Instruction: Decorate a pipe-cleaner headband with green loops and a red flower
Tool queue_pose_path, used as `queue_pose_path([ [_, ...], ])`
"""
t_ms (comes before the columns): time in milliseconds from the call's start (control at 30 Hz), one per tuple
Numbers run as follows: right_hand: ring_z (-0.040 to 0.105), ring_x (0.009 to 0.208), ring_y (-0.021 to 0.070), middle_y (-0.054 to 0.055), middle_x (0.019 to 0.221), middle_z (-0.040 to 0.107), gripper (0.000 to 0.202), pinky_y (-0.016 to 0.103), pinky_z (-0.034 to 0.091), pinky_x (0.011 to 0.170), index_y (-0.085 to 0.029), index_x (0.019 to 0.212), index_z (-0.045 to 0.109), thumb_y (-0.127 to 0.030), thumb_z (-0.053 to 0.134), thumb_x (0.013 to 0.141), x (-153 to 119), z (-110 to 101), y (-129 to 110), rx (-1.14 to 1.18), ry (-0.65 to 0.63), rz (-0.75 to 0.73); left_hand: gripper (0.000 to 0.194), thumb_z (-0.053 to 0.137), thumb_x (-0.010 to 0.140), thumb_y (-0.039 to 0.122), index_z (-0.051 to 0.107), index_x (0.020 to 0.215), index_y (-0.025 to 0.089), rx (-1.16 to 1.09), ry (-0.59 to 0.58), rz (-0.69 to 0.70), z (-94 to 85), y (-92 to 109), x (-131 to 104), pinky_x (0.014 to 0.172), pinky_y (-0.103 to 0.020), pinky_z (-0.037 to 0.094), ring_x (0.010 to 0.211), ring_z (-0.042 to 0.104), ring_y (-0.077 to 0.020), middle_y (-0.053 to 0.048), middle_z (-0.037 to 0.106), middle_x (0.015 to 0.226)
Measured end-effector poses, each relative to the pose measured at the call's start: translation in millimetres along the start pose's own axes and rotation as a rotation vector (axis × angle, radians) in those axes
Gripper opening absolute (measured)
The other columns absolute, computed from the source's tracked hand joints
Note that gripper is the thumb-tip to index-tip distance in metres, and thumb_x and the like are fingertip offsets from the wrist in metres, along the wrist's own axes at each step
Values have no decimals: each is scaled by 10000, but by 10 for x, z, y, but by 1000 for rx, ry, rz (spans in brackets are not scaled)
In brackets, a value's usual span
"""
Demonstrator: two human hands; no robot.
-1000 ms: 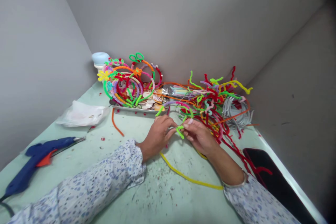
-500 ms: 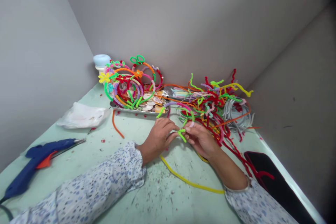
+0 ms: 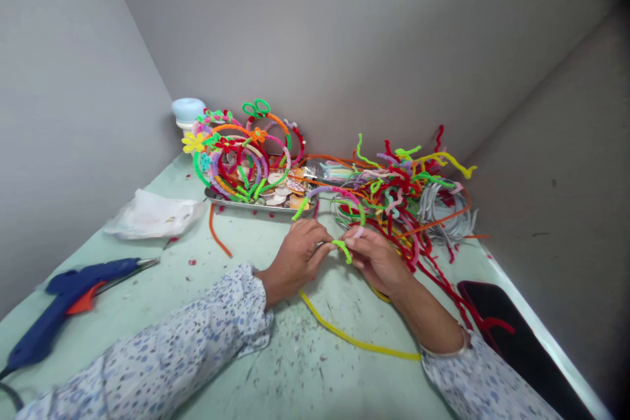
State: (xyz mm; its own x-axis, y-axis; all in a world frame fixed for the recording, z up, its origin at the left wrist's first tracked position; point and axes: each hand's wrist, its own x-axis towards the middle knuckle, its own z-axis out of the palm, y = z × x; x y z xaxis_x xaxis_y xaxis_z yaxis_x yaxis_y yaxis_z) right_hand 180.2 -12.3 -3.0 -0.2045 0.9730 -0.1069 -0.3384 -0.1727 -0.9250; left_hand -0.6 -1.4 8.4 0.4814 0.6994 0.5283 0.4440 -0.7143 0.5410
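Observation:
Over the middle of the table, my left hand (image 3: 301, 254) pinches a short light-green pipe cleaner (image 3: 342, 249) between thumb and fingertips. Close beside it, my right hand (image 3: 378, 258) is closed on the same green piece, its free end curling down between the hands. A headband (image 3: 326, 189) wrapped in green, purple, pink and pale pink pipe cleaner arches just beyond my fingers. Its pale end runs into my right hand, where my fingers partly hide it. A long yellow pipe cleaner (image 3: 355, 342) lies on the table below both hands.
Finished headbands (image 3: 246, 157) stand in a metal tray (image 3: 256, 207) of shell-like pieces, back left. A tangle of pipe cleaners (image 3: 398, 190) and wire coils (image 3: 450, 213) lies right. A glue gun (image 3: 69, 302) and plastic bag (image 3: 155, 215) are left; a phone (image 3: 522, 348) lies right.
The green pipe cleaner showed crossed ends between my fingers; now a single curved end shows, bent downward. Both hands stay nearly in place, and the view has shifted slightly.

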Motion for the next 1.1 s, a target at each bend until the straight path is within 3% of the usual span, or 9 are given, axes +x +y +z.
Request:
queue_pose_path([
  [600, 417, 540, 88, -32, 626, 510, 60, 232, 304, 500, -179, 771, 623, -231, 640, 746, 3, -49, 96, -191, -22, -80, 182, 507, 860, 263, 539, 706, 172, -128, -4, -217, 8, 12, 14, 725, -298, 394, 723, 509, -140, 6, 542, 719],
  [800, 430, 533, 91, -24, 621, 521, 120, 234, 323, 495, -176, 757, 617, -292, 644, 741, 3, -17, 82, -202, 15, -85, 195, 510, 862, 283, 567, 713, 170, -161, 0, -271, 3, 17, 22, 721, -281, 396, 718, 521, -135, 8, 558, 714],
  [1100, 440, 521, 92, -19, 624, 544, 143, 232, 339, 490, -180, 766, 619, -311, 664, 730, -6, -9, 77, -167, -7, -69, 215, 484, 882, 296, 602, 758, 165, -141, 110, -281, 17, 42, 9, 722, -271, 415, 739, 536, -138, -11, 575, 744],
])
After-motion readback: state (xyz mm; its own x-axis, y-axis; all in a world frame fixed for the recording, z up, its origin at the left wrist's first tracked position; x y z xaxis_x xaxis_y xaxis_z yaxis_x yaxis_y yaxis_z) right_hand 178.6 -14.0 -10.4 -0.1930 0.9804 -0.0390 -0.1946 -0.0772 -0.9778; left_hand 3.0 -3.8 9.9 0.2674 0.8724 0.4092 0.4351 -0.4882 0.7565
